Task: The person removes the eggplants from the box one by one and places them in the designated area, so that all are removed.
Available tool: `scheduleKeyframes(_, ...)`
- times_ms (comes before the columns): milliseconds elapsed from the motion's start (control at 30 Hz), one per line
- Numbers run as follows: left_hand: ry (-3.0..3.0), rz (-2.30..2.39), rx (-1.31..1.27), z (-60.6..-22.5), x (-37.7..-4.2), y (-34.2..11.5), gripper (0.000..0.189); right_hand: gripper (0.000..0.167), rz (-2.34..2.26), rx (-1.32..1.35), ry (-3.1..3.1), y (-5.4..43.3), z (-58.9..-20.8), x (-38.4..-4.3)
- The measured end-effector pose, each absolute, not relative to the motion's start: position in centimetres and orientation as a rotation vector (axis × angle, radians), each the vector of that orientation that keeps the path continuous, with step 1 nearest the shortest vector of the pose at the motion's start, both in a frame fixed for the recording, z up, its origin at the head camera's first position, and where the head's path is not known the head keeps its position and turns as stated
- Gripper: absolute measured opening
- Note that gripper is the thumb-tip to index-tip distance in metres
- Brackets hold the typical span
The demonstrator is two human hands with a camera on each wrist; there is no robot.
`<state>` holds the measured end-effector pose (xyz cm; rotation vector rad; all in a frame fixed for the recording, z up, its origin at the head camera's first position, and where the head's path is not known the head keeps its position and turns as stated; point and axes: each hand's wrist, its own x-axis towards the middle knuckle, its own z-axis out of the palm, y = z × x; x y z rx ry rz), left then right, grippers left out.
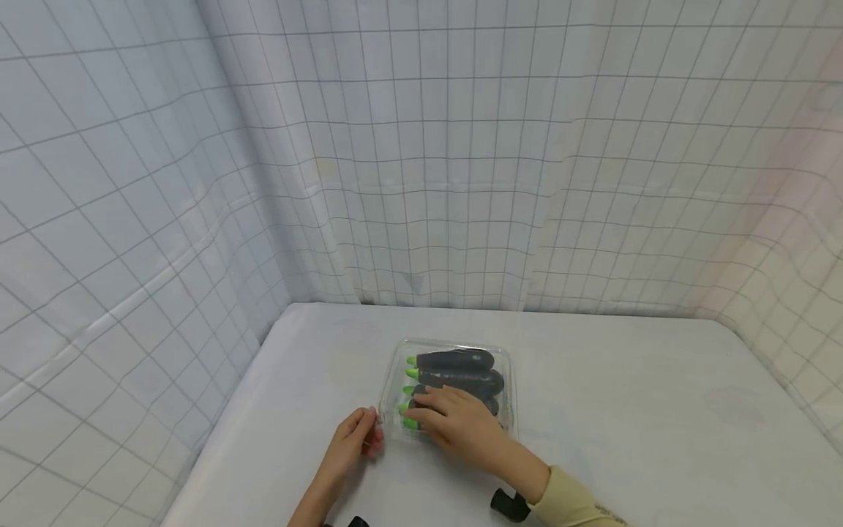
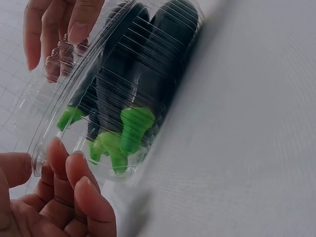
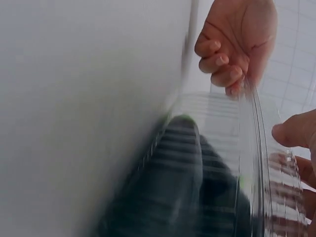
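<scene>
Sleeve [image 1: 571, 501]: pale yellow, worn on the right arm toward the near edge of the surface [image 1: 632, 417]; a black wrist piece [image 1: 510, 505] was seen just beside it.
Right hand [image 1: 461, 424]: laid over the clear lid [image 2: 35, 102], the fingers spread and nothing gripped; how hard the lid was pressed could not be told.
Left hand [image 1: 356, 433]: curled in a pinch, with the rim [image 3: 257, 163] held between thumb and fingertips.
Box [image 1: 395, 377]: clear plastic, set left of the middle of the surface, nearer its left edge than its right and apart from its far edge.
Eggplants [image 1: 461, 378]: dark, lined up side by side in the box, their green stems turned toward the left edge of the surface; the nearest ones were partly hidden by the right hand.
Reason for the hold: the box was probably steadied at its end by the pinch, while the lid was likely kept down from above; whether it was latched could not be made out.
Box and grip: only the left end was pinched; the body of the box and the eggplants lay to the right of that grip, under and beyond the right hand.
</scene>
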<state>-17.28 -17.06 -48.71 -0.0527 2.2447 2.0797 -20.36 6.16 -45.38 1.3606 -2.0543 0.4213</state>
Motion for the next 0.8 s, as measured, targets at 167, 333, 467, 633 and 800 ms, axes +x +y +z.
scheduleKeyframes(167,2.180,2.133,-0.023,-48.9,-17.3,-17.1,0.036,0.025,0.397,1.345,-2.113,5.1,-45.5,-19.8)
scheduleKeyframes(333,2.111,2.161,-0.001,-49.3,-17.2,-17.2,0.034,0.025,0.345,1.275,-2.147,4.1,-46.0,-19.5)
scheduleKeyframes(467,2.062,2.156,0.020,-49.7,-17.2,-17.5,0.033,0.026,0.375,1.232,-2.155,3.6,-46.5,-19.5)
scheduleKeyframes(633,2.000,2.173,0.072,-49.8,-17.2,-17.7,0.033,0.025,0.431,1.189,-2.154,3.2,-46.8,-19.6)
scheduleKeyframes(800,1.938,2.186,0.160,-49.9,-17.3,-18.1,0.032,0.027,0.429,1.144,-2.104,2.7,-46.9,-19.7)
